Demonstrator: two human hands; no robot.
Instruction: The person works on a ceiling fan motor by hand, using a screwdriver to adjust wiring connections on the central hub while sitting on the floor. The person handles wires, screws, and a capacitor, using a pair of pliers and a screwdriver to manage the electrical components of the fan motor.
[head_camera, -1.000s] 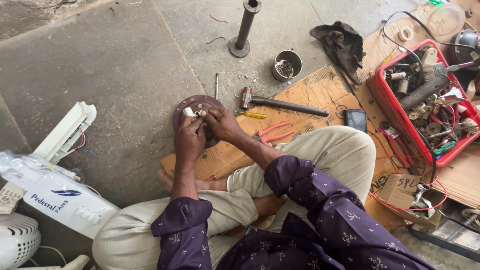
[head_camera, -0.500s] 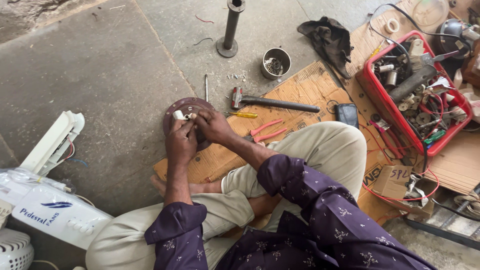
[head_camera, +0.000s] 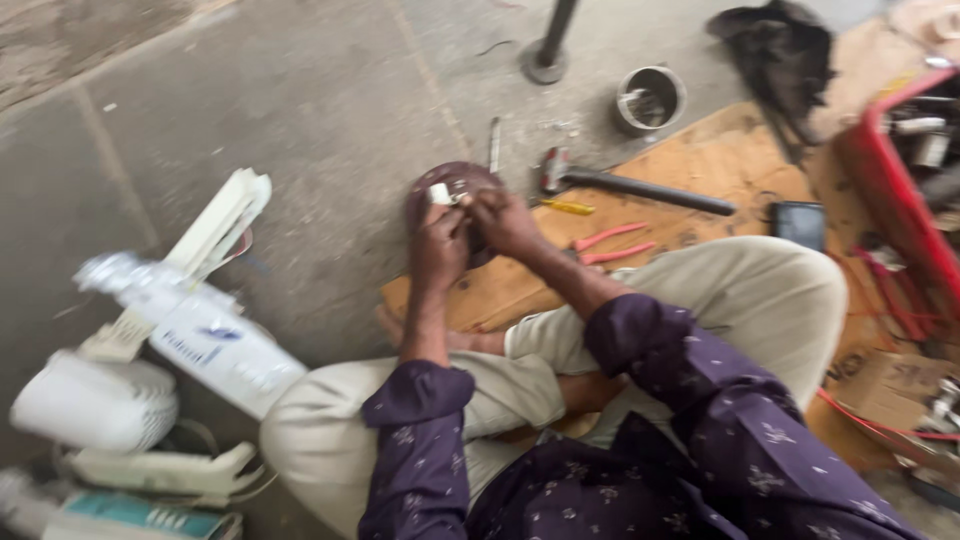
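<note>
Grey concrete floor (head_camera: 300, 110) fills the scene, with a flat sheet of brown cardboard (head_camera: 700, 170) laid on it. On the cardboard lie a hammer (head_camera: 630, 185), red-handled pliers (head_camera: 610, 245) and a yellow screwdriver (head_camera: 568, 207). The person sits on the floor — both hands meet over a dark round disc (head_camera: 455, 195) at the cardboard's edge. The left hand (head_camera: 440, 250) pinches a small white part (head_camera: 440, 193); the right hand (head_camera: 505, 222) closes its grip on the disc. The picture is blurred — the red crate (head_camera: 890, 190) is cut off.
</note>
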